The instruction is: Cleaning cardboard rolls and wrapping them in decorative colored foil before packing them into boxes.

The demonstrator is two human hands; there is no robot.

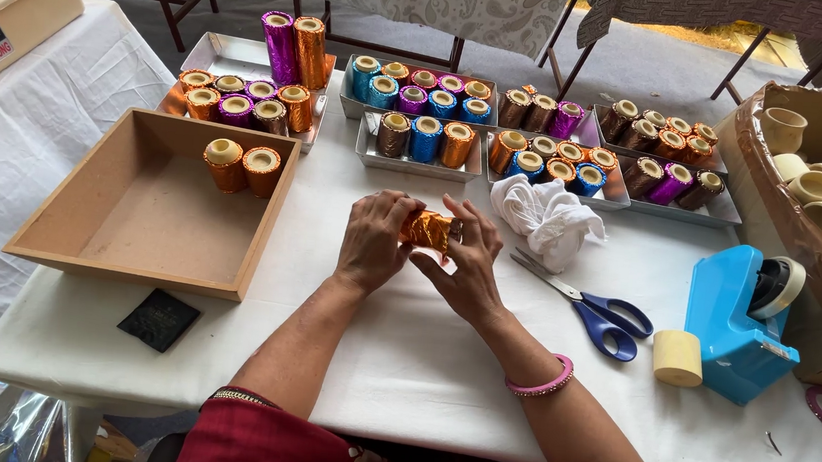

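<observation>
**Both hands on an orange foil cup**

My left hand (373, 241) and my right hand (469, 261) are closed together on one small cup wrapped in orange foil (428, 230), which lies on its side between my fingertips, just above the white counter (400, 359). My left fingers curl over one end of it, and my right thumb and fingers pinch the other end.

Taking that cup as the centre: just to its right lies a crumpled white cloth (546, 218), and below the cloth a pair of blue-handled scissors (592, 311). Further right stands a blue tape dispenser (740, 324) with a bare cream cup (677, 358) lying against its near side. Well to the left sits a shallow wooden tray (133, 236) with two orange-wrapped cups (242, 167) upright in its far corner, and a small black card (158, 319) lies below that tray. Beyond the cup, metal trays (417, 162) hold rows of upright foil-wrapped cups in orange, blue, purple and brown. Far right, a basket (779, 214) holds unwrapped cream cups.
</observation>
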